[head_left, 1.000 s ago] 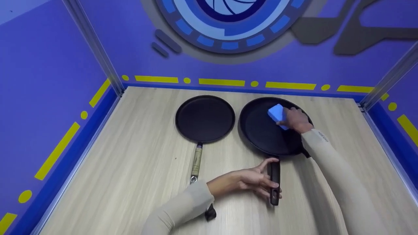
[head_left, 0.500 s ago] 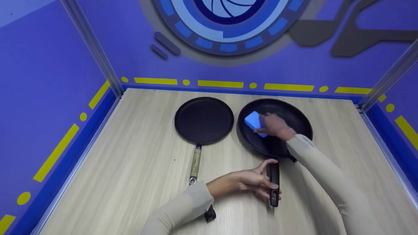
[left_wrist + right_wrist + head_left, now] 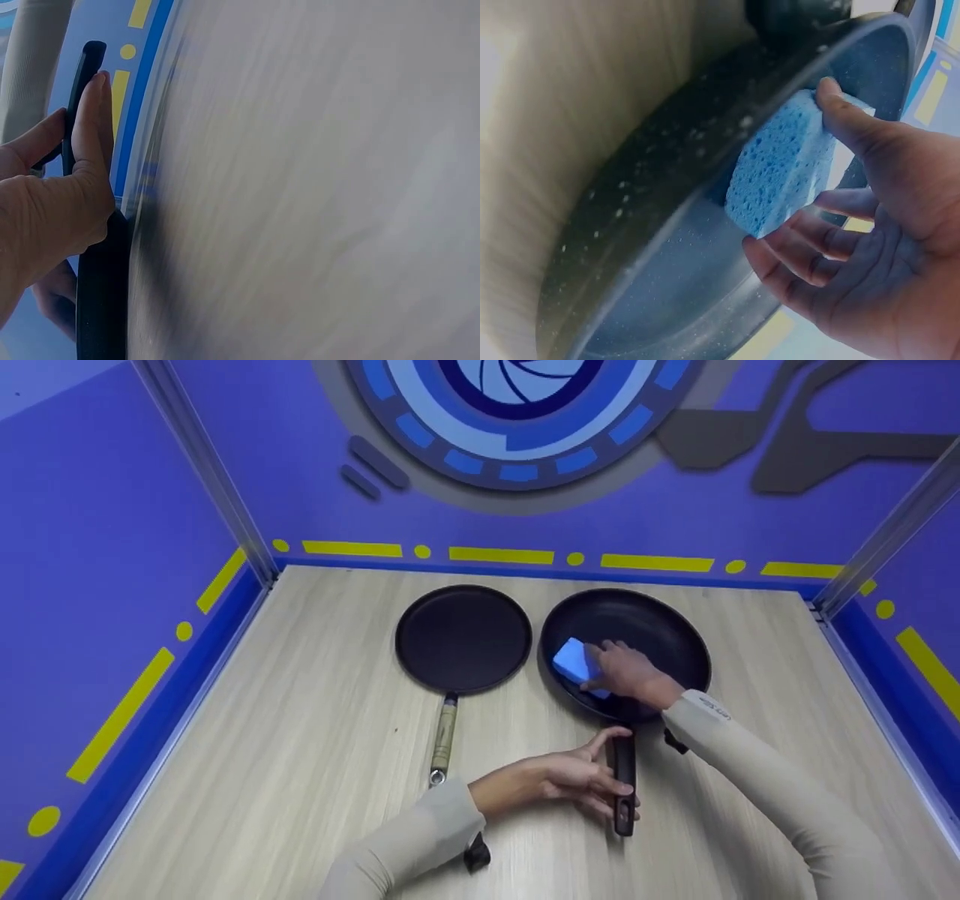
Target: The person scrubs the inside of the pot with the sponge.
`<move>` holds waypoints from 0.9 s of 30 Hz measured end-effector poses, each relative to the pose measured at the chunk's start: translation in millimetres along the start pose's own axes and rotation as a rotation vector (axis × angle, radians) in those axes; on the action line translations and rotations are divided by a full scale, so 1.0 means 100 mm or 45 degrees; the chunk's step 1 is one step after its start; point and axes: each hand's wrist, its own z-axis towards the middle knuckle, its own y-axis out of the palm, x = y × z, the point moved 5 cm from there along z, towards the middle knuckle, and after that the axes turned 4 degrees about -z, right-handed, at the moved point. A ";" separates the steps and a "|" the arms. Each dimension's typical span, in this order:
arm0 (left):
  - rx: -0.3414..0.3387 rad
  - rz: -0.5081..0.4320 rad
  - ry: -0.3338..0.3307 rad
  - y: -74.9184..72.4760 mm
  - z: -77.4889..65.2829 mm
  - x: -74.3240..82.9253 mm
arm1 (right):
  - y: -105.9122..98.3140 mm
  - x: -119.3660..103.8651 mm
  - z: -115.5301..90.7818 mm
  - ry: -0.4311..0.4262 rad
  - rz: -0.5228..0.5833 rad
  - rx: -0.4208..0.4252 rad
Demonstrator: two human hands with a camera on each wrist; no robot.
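Observation:
A deep black frying pan (image 3: 656, 634) sits at the right of the table. Its black handle (image 3: 624, 765) points toward the front, and my left hand (image 3: 566, 775) grips it. In the left wrist view, thumb and fingers of the left hand (image 3: 56, 214) lie on both sides of the handle (image 3: 94, 56). My right hand (image 3: 634, 671) holds a blue sponge (image 3: 572, 662) inside the pan, by its left wall. Up close in the right wrist view, the porous sponge (image 3: 772, 169) is pinched between thumb and fingers and overlaps the pan's inner side (image 3: 682, 277).
A flat black griddle pan (image 3: 463, 637) with a wooden handle (image 3: 445, 731) lies just left of the frying pan. Purple-blue panels (image 3: 300, 502) wall the wooden table (image 3: 300, 735) at the back and sides. White specks dot the frying pan's outer wall (image 3: 622, 195).
My right hand has swept the sponge from the pan's upper middle to its left side, then down toward the front. The left hand keeps its grip on the handle.

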 end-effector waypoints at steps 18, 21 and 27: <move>0.017 0.022 -0.006 0.00 -0.01 -0.01 | 0.04 0.92 0.11 0.453 0.153 -0.090; 0.009 0.043 -0.004 0.00 -0.01 -0.01 | 0.06 0.99 0.06 0.492 0.137 -0.080; 0.016 0.076 0.017 0.00 -0.02 0.00 | 0.07 0.90 0.02 0.498 0.092 -0.098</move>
